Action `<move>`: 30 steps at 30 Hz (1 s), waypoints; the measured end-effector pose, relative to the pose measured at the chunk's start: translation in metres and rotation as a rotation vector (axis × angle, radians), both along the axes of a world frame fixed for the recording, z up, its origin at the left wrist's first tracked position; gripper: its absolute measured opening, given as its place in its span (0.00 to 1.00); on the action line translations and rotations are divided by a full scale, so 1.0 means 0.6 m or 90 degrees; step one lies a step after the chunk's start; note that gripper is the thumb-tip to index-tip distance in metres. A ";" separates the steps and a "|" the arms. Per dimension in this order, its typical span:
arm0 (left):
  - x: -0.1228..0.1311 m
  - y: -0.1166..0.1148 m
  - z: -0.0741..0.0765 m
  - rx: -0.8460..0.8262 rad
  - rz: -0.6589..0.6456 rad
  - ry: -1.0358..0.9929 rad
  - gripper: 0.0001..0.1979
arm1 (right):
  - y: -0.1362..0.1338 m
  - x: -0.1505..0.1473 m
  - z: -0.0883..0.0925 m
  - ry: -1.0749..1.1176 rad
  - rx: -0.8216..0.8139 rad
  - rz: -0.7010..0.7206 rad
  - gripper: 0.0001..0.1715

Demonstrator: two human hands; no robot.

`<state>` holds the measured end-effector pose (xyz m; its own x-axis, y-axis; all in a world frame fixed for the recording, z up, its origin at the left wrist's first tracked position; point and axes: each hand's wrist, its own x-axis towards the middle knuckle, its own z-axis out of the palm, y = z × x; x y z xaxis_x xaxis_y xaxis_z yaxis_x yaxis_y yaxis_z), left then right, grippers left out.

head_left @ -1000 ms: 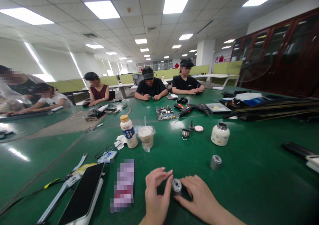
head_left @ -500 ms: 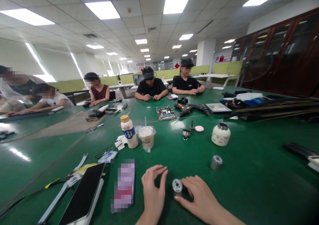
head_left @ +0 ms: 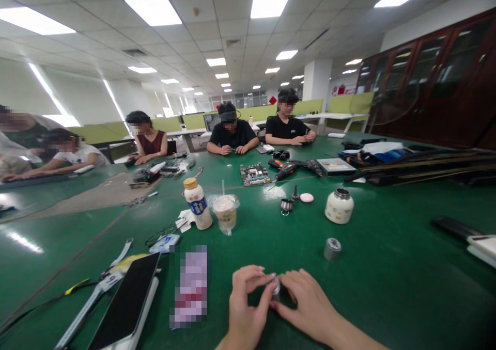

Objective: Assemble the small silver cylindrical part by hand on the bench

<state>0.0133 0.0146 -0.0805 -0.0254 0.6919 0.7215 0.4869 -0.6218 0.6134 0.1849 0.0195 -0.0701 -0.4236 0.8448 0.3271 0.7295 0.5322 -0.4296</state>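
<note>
One metal cylinder (head_left: 276,289), right fingers (head_left: 290,283) holding it; left fingers (head_left: 250,282) touching again

Bright panels (head_left: 271,2) are glowing in the tiled ceiling (head_left: 93,9). Beyond the tabletop's (head_left: 387,277) far edge, yellow-green partitions (head_left: 310,106) and a white pillar (head_left: 316,79) are standing; past its far right corner, dark glass-fronted cabinets (head_left: 445,81) are lining the pale wall (head_left: 426,24).
</note>
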 end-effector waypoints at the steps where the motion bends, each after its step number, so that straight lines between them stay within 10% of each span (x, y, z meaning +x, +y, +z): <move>1: 0.000 0.001 0.000 -0.002 -0.003 0.009 0.11 | 0.000 0.000 0.000 -0.002 0.000 0.000 0.09; 12: 0.000 -0.010 0.026 -0.033 -0.028 0.111 0.19 | -0.001 0.001 0.000 -0.005 -0.019 -0.001 0.10; 24: 0.001 0.003 0.016 -0.025 0.085 -0.060 0.04 | 0.000 0.000 0.005 0.004 -0.029 -0.002 0.12; 30: -0.020 0.025 0.004 -0.200 0.142 0.174 0.02 | -0.001 0.000 0.003 0.000 -0.018 0.001 0.13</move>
<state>0.0013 0.0297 -0.0782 -0.0358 0.8772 0.4788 0.7572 -0.2888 0.5859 0.1847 0.0189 -0.0684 -0.4249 0.8531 0.3027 0.7287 0.5207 -0.4448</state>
